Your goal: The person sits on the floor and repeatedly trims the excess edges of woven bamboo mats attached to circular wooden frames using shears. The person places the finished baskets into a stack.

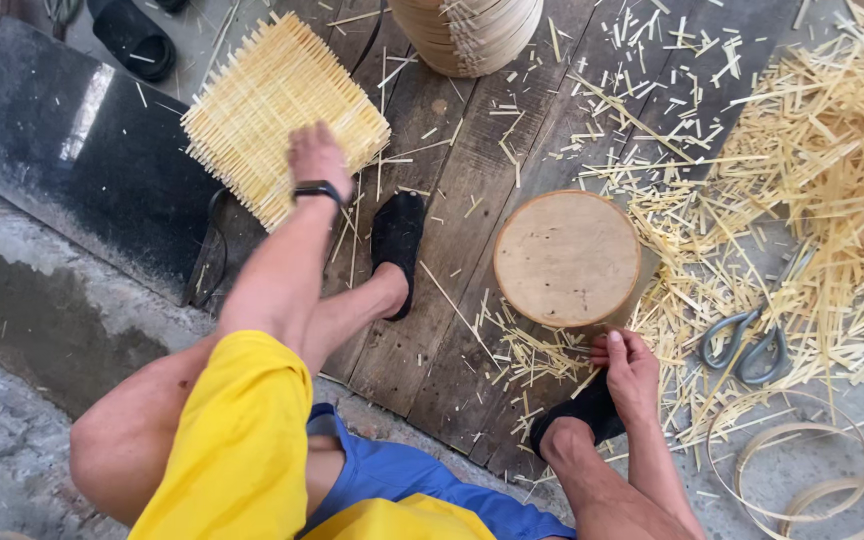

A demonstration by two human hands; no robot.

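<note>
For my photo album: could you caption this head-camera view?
Seated person's left hand rests on a woven bamboo mat; right hand gathers splints beside a round wooden disc.

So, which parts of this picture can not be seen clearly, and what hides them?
Head view:
- Left hand on the woven bamboo mat: its fingers face away, so the grip cannot be told.
- Right hand by the round wooden block: its curled fingers hide whatever they pinch.
- Stack of bamboo hoops: cut off by the top edge.
- Scissors: blades buried under bamboo strips.

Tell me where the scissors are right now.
The scissors lie on the ground at the right, among the bamboo strips, just right of the right hand and below the round wooden block.
</note>
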